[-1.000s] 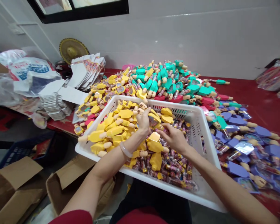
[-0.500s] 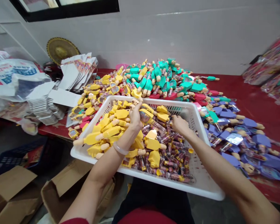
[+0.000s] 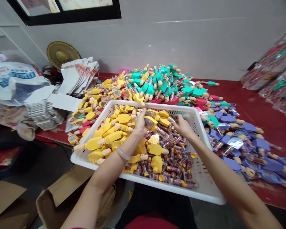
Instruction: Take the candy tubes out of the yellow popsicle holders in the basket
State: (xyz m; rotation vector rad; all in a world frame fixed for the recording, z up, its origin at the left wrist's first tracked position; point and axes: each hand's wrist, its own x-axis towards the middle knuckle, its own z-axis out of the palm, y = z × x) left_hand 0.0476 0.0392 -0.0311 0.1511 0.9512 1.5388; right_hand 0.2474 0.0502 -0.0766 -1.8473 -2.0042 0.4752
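Observation:
Both hands are over a white plastic basket (image 3: 202, 127) holding yellow toy pieces with tan knobbed handles and small clear tubes (image 3: 178, 181) with dark, colourful filling. My left hand (image 3: 140, 124), a pale bangle on its wrist, is closed round a yellow toy piece (image 3: 149, 123) with a printed window in its face; its handle is hidden by the fingers. My right hand (image 3: 181, 125) pinches a clear tube (image 3: 172, 121) at the basket's right side. That tube lies close to the yellow pieces; whether it touches one I cannot tell.
Behind the basket, yellow, green (image 3: 157, 78) and red toy pieces are heaped on a red table (image 3: 231, 86). Purple pieces (image 3: 248, 143) lie to the right. White cards (image 3: 41, 111) are stacked at left. Open cardboard boxes (image 3: 62, 190) stand on the floor. Filled packets (image 3: 274, 76) lie far right.
My right hand has come up slightly out of the tubes, and a clear tube now shows at its fingertips. My left hand stays on its yellow piece. The view has shifted slightly.

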